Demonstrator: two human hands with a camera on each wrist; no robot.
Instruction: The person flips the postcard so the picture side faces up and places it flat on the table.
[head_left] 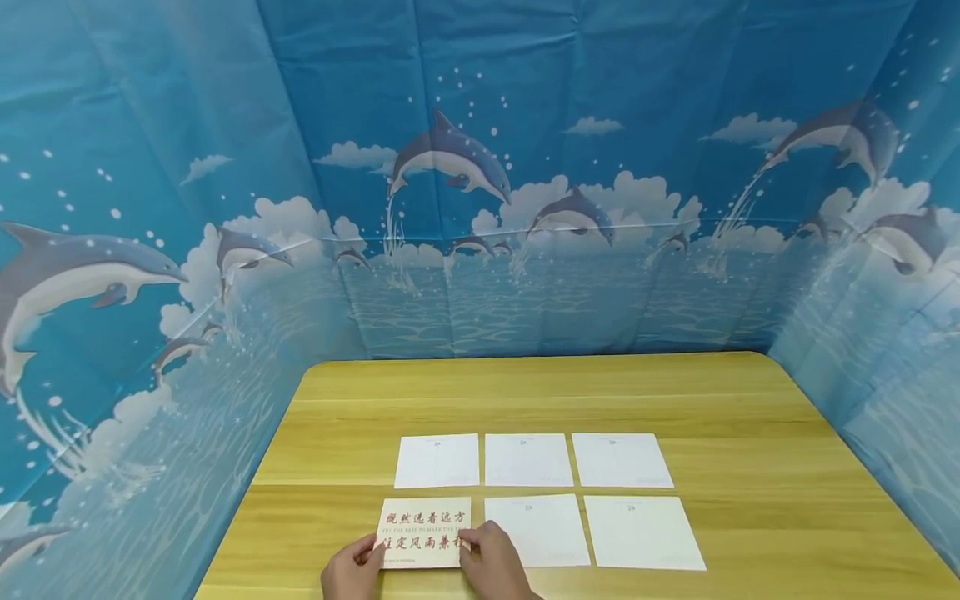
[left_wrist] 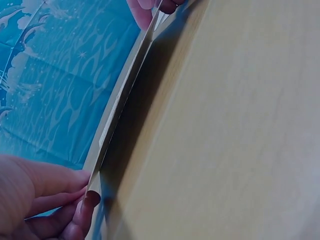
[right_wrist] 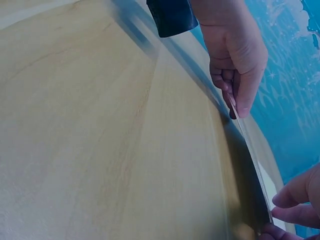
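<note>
Both hands hold a thin stack of postcards (head_left: pixel 423 554) by its two short sides; the top one carries red Chinese characters with small print between the lines. My left hand (head_left: pixel 351 571) pinches the left edge, thumb on the printed face. On the opposite edge, my right hand (head_left: pixel 495 565) grips between thumb and fingers. Seen edge-on in the left wrist view, the postcards (left_wrist: pixel 122 97) are raised off the wood, casting a dark shadow. The right wrist view shows the same stack tilted between the two hands, the right hand (right_wrist: pixel 297 205) nearer the camera.
Several white postcards lie plain side up on the wooden table (head_left: pixel 750 433): a row of three with one in its middle (head_left: pixel 528 462), and two nearer ones, including a right-hand one (head_left: pixel 645 533). A blue dolphin-print curtain (head_left: pixel 570 292) surrounds the table's back and sides.
</note>
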